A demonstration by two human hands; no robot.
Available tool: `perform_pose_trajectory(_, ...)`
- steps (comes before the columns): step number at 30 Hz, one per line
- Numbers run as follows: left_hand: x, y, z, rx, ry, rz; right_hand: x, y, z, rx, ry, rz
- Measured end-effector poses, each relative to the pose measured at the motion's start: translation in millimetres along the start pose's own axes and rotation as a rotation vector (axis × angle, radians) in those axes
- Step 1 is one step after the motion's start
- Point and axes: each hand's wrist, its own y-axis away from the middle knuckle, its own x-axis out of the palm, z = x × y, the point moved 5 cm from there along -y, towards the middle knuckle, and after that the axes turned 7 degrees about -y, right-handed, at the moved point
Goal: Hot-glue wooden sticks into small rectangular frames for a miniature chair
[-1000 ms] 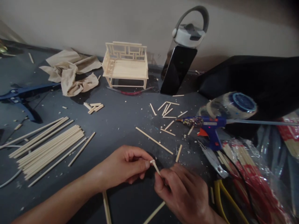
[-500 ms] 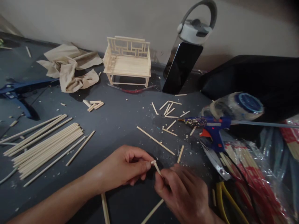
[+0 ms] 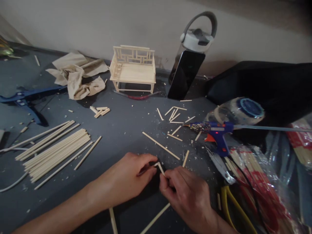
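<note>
My right hand (image 3: pixel 186 191) pinches a small L-shaped piece of thin wooden stick (image 3: pixel 161 169) between thumb and forefinger, its bent end pointing left. My left hand (image 3: pixel 129 177) is beside that bent end, thumb and forefinger parted around it; whether the thumb touches it I cannot tell. Below the hands lie two longer sticks, one under the left wrist (image 3: pixel 113 221) and one slanting under the right hand (image 3: pixel 156 218). Another stick (image 3: pixel 161 145) lies just beyond the fingers, and a short one (image 3: pixel 186 158) is behind my right hand.
A miniature wooden bench (image 3: pixel 134 71) stands by the wall, near crumpled paper (image 3: pixel 78 78), a phone (image 3: pixel 186 74) and a bottle (image 3: pixel 197 42). Right are a glue gun (image 3: pixel 219 130), a jar (image 3: pixel 234 112) and bagged sticks (image 3: pixel 258 185). Left are bundled sticks (image 3: pixel 58 156) and a blue tool (image 3: pixel 31 100).
My left thumb and forefinger, pinched at the stick's end before, have parted. My right hand keeps its grip on the piece. The whole view has shifted slightly.
</note>
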Motion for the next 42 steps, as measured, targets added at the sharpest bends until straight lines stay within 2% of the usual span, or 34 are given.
perform_pose_trajectory(3, -3.2, 5, -11, 0.076, -0.202, -0.074, 0, 1, 0, 0.003, -0.007, 0.0)
perform_pose_trajectory(7, -3.6, 11, -23, 0.105, -0.468, -0.108, 2, 3, -1, 0.001, 0.0, -0.007)
perform_pose_trajectory(11, -5.7, 20, -21, 0.123, -0.572, -0.157, 6, 5, -4, 0.028, 0.044, 0.001)
perform_pose_trajectory(14, -12.0, 33, -9, 0.132, -0.576, -0.257, 8, 5, -4, 0.048, 0.062, 0.007)
perform_pose_trajectory(19, -24.0, 61, 21, 0.058, -0.521, -0.371, 8, 4, -5, 0.069, 0.052, 0.015)
perform_pose_trajectory(23, -28.2, 84, 37, -0.02, -0.438, -0.398, 9, 3, -5, 0.071, 0.066, 0.039)
perform_pose_trajectory(26, -24.5, 95, 44, -0.07, -0.396, -0.389, 9, 4, -4, 0.063, 0.089, 0.041)
perform_pose_trajectory(30, -17.1, 102, 49, -0.094, -0.382, -0.38, 9, 5, -4, 0.068, 0.11, 0.047)
perform_pose_trajectory(36, -13.9, 107, 44, -0.075, -0.371, -0.401, 1, 6, -4, 0.043, 0.157, 0.035)
perform_pose_trajectory(39, -12.3, 112, 43, -0.071, -0.36, -0.399, -7, 4, 6, 0.009, 0.14, 0.003)
perform_pose_trajectory(42, -10.8, 115, 44, -0.052, -0.357, -0.419, -6, 4, 27, 0.011, 0.016, 0.047)
